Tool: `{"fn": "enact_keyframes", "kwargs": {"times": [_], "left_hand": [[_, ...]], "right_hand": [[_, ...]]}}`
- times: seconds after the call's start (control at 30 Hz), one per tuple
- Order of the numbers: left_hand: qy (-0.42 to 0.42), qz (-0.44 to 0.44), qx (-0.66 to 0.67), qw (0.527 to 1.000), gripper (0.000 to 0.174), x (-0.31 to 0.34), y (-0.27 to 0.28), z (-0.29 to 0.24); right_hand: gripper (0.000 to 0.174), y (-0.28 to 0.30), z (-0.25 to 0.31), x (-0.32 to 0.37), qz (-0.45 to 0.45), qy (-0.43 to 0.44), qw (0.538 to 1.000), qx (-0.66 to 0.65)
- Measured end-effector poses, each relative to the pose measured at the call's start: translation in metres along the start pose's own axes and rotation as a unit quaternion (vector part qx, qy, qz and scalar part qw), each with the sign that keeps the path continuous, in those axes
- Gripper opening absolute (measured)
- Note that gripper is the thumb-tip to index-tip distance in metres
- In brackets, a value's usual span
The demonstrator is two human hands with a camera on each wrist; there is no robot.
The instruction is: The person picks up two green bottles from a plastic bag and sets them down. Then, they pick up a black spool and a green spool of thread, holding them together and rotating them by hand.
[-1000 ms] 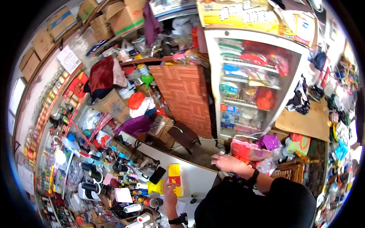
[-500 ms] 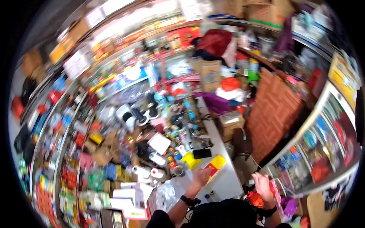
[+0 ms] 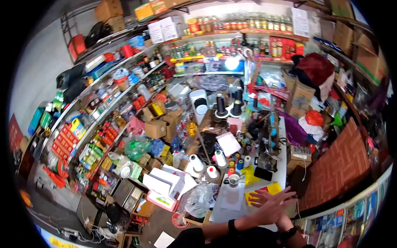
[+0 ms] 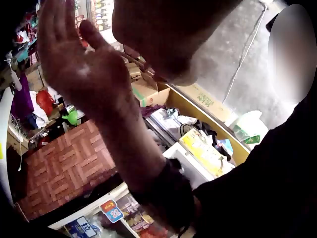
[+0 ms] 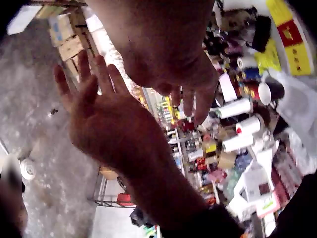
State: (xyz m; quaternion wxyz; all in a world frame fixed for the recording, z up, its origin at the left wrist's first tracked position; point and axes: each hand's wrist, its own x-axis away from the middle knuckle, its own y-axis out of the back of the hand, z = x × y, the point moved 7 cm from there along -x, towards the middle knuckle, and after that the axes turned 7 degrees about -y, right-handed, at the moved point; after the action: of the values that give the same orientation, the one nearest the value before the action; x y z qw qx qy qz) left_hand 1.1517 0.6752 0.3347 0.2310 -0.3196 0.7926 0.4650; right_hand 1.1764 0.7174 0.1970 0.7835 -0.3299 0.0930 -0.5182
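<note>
Both hands are held up together over the near end of the white table point(image 3: 282, 155), crossing each other in the head view. My left hand point(image 3: 269, 210) has its fingers extended and spread, and nothing is in it. Partly behind it, my right hand point(image 3: 284, 222) also has loosely extended fingers and holds nothing. In the right wrist view the left palm point(image 5: 111, 121) faces the camera; the right palm point(image 4: 81, 67) shows in the left wrist view. Just beyond the hands lie a yellow and red packet point(image 3: 273, 189), a black phone point(image 3: 263, 174) and a yellow bag point(image 3: 249, 175).
Thread cones point(image 3: 220, 158), small spools and a cup point(image 3: 233, 180) crowd the table's left part. White boxes point(image 3: 163, 182) and a clear plastic bag point(image 3: 198, 200) stand to the left. A wood-patterned panel point(image 3: 337, 165) and a glass-door fridge point(image 3: 351, 219) are at the right.
My head view has swung left, from the fridge to the shelves. The left hand has left the packet, and the two hands, apart before, have come together over the table.
</note>
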Motion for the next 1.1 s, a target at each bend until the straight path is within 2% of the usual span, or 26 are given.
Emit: {"fn": "enact_keyframes", "kwargs": {"times": [0.03, 0.1, 0.23, 0.3, 0.43, 0.53, 0.63, 0.67, 0.73, 0.77, 0.87, 0.9, 0.93, 0.97, 1.0, 1.03, 1.07, 1.1], "left_hand": [[-0.013, -0.017, 0.009, 1.000, 0.057, 0.003, 0.003, -0.003], [-0.024, -0.008, -0.059, 0.998, 0.059, 0.010, 0.004, -0.005], [0.004, -0.016, -0.122, 0.992, 0.064, 0.032, 0.023, 0.011], [0.041, -0.020, -0.109, 0.993, 0.067, 0.047, 0.037, 0.024], [0.061, -0.030, -0.149, 0.987, 0.071, 0.068, 0.066, 0.020], [0.089, -0.097, -0.185, 0.974, 0.072, 0.080, 0.093, 0.023], [0.211, -0.095, -0.231, 0.945, 0.067, 0.111, 0.109, 0.065], [0.217, -0.125, -0.263, 0.932, 0.064, 0.121, 0.121, 0.072], [0.294, -0.075, -0.315, 0.899, 0.063, 0.148, 0.132, 0.093], [0.331, -0.049, -0.338, 0.879, 0.063, 0.164, 0.137, 0.102], [0.441, -0.121, -0.318, 0.831, 0.060, 0.221, 0.135, 0.119], [0.480, -0.177, -0.221, 0.831, 0.060, 0.236, 0.124, 0.128], [0.512, -0.229, -0.119, 0.819, 0.059, 0.250, 0.108, 0.134], [0.536, -0.277, -0.016, 0.797, 0.059, 0.270, 0.083, 0.142], [0.412, -0.363, 0.203, 0.811, 0.064, 0.283, 0.035, 0.175], [0.343, -0.376, 0.286, 0.812, 0.065, 0.266, 0.020, 0.136], [0.268, -0.386, 0.362, 0.805, 0.067, 0.240, 0.017, 0.083], [0.311, -0.301, 0.366, 0.824, 0.067, 0.218, 0.024, 0.052]], "right_hand": [[0.062, -0.016, -0.003, -0.005, 0.030, -0.018, 0.999, -0.028], [0.065, -0.040, -0.011, -0.014, 0.072, -0.042, 0.994, -0.064], [0.070, -0.081, -0.016, -0.031, 0.132, -0.072, 0.984, -0.092], [0.073, -0.092, -0.016, -0.034, 0.139, -0.081, 0.983, -0.090], [0.078, -0.117, -0.022, -0.045, 0.149, -0.100, 0.979, -0.094], [0.082, -0.130, -0.025, -0.047, 0.133, -0.109, 0.981, -0.089], [0.081, -0.125, -0.037, -0.051, 0.096, -0.115, 0.984, -0.097], [0.078, -0.120, -0.045, -0.052, 0.081, -0.120, 0.984, -0.107], [0.074, -0.113, -0.059, -0.045, 0.079, -0.129, 0.987, -0.056], [0.073, -0.111, -0.065, -0.039, 0.093, -0.132, 0.987, 0.005], [0.071, -0.100, -0.068, -0.023, 0.136, -0.129, 0.964, 0.190], [0.070, -0.111, -0.058, -0.020, 0.150, -0.123, 0.948, 0.251], [0.067, -0.121, -0.039, -0.001, 0.140, -0.079, 0.954, 0.253], [0.065, -0.134, -0.022, 0.002, 0.150, -0.014, 0.921, 0.361], [0.064, -0.145, -0.008, 0.008, 0.157, 0.049, 0.873, 0.459], [0.062, -0.154, 0.000, 0.014, 0.162, 0.114, 0.812, 0.550], [0.058, -0.160, 0.005, 0.018, 0.156, 0.168, 0.796, 0.560], [0.058, -0.158, 0.003, 0.020, 0.148, 0.208, 0.731, 0.632]]}}
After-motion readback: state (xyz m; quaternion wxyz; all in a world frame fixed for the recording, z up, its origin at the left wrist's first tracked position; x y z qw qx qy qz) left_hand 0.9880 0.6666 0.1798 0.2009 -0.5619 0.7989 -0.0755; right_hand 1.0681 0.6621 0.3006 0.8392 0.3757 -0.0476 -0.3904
